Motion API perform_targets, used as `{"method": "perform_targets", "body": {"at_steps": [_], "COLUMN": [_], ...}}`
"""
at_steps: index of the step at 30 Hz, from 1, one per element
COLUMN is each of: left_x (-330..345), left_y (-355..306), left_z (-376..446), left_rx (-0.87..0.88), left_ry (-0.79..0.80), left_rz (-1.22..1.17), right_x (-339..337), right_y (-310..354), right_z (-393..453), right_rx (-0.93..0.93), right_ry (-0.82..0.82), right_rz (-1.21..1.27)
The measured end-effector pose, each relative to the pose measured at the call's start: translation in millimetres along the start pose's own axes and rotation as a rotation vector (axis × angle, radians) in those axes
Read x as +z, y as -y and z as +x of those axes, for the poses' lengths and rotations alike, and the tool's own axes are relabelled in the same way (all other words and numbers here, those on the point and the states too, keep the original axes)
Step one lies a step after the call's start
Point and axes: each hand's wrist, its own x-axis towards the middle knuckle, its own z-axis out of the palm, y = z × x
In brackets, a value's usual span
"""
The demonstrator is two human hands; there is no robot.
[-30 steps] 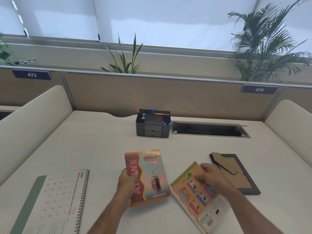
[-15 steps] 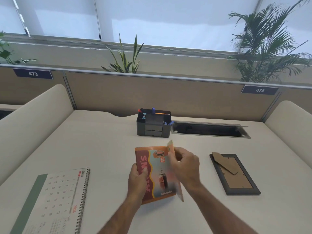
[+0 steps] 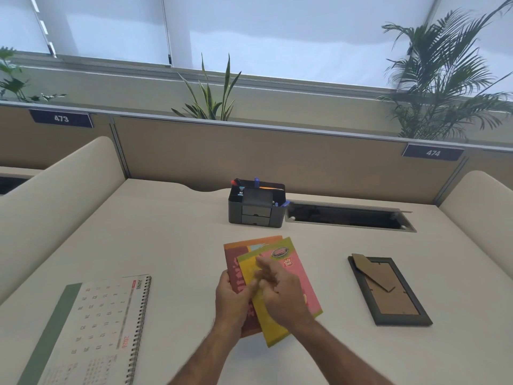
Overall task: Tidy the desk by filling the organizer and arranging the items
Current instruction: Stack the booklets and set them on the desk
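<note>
Since a second ago the yellow-pink booklet (image 3: 288,276) has come off the surface at 5 o'clock, flipped cover-up, and landed on top of the red-orange booklet (image 3: 236,262); the red one has slid a bit toward centre. Head view, the only one: left hand (image 3: 231,298) grips the left edge of the red booklet, thumb over the cover, fingers under as far as I can tell. Right hand (image 3: 280,293) lies across the yellow-pink cover, fingers loosely bent and motion-blurred, so pressing or pinching is a cannot-tell; it looks like squaring the pair. The stack isn't flush: the top booklet is skewed clockwise and overhangs the lower one at 5 o'clock, with a strip of red cover exposed at 9 and 12. It sits just short of centre, at 6 o'clock from the organizer (image 3: 256,204). The organizer stands at 12 o'clock near the back edge, next to the cable slot (image 3: 349,216), with pens and markers poking out of its top, so the filling part looks done or close; the drawer contents aren't visible. What's left, by my read: align the two booklets and park them; the spiral calendar (image 3: 91,329) lies flat at 8 o'clock; the picture frame (image 3: 388,290) lies face-down at 3 o'clock with its easel back up, not stood yet. Roughly past halfway, with arranging underway.
</note>
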Motion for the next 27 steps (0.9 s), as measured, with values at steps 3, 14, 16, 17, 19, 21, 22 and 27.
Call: {"method": "perform_targets", "body": {"at_steps": [3, 14, 16, 17, 19, 21, 22, 27], "left_x": [-4.4, -7.2, -7.0, -6.5, -4.6, -2.1, -1.2, 2.4], "left_y": [1.5, -2.6, -1.2, -1.3, -1.4, -1.1, -0.8, 2.7], "left_z": [3.9, 11.0, 13.2, 13.6, 15.0, 16.0, 16.4, 17.4], "left_rx": [0.037, 0.131, 0.191, 0.214, 0.228, 0.243, 0.254, 0.289], "left_ry": [0.021, 0.287, 0.326, 0.342, 0.367, 0.388, 0.396, 0.381], "left_rz": [0.027, -0.032, 0.028, 0.047, 0.067, 0.071, 0.072, 0.099], "right_x": [-11.2, -49.7, -46.4, -44.8, -42.3, -41.1, -40.8, -33.9], "right_y": [-6.8, -54.3, -53.7, -52.5, -51.5, -51.6, -50.6, -50.5], "right_z": [3.8, 9.2, 8.8, 9.1, 9.1, 8.3, 7.6, 4.4], "right_rx": [0.009, 0.338, 0.297, 0.291, 0.265, 0.239, 0.236, 0.235], "right_ry": [-0.168, 0.043, -0.052, -0.092, -0.14, -0.165, -0.18, -0.182], "right_rz": [0.072, 0.591, 0.632, 0.654, 0.667, 0.645, 0.643, 0.653]}}
